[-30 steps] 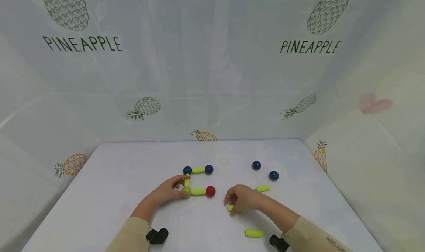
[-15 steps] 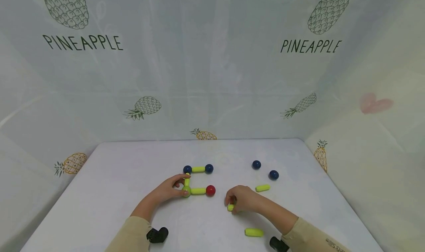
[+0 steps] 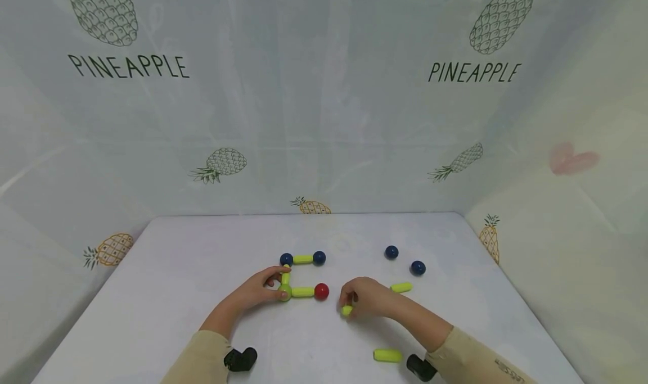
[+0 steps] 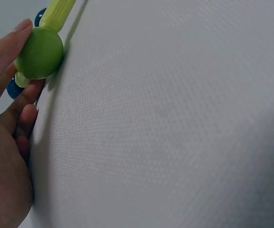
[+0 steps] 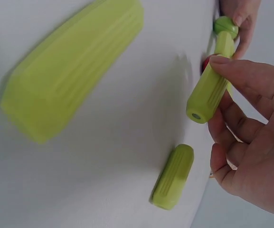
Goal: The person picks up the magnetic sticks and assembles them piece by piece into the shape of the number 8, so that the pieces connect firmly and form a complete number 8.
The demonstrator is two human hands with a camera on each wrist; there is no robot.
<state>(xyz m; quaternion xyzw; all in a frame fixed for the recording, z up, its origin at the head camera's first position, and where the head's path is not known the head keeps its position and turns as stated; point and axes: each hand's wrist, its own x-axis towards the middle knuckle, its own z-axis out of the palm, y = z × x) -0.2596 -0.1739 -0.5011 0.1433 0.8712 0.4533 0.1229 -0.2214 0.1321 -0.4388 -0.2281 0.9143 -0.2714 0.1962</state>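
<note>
My left hand (image 3: pixel 255 287) grips a C-shaped frame of building balls and rods, thumb on its green ball (image 4: pixel 41 53) and index finger near the upper end of the upright rod (image 3: pixel 286 276). A red ball (image 3: pixel 321 292) ends the frame's lower arm; two blue balls (image 3: pixel 286 259) sit along the top, joined by a yellow-green rod (image 3: pixel 303 259). To the right of the red ball, my right hand (image 3: pixel 368 297) pinches a loose yellow-green magnetic building rod (image 5: pixel 205 92) between thumb and fingers. A grey metal dot shows in that rod's near end.
Two more rods lie on the white table (image 3: pixel 152 311), one short rod (image 3: pixel 401 287) behind the right forearm and another rod (image 3: pixel 387 355) nearer the front. Two loose blue balls (image 3: pixel 391 252) stand farther back on the right. Patterned cloth (image 3: pixel 324 103) rises behind the table.
My right hand, pinching the magnetic building rod, has moved slightly left and away from me; the rod now shows farther left. The left hand and its frame have stayed put.
</note>
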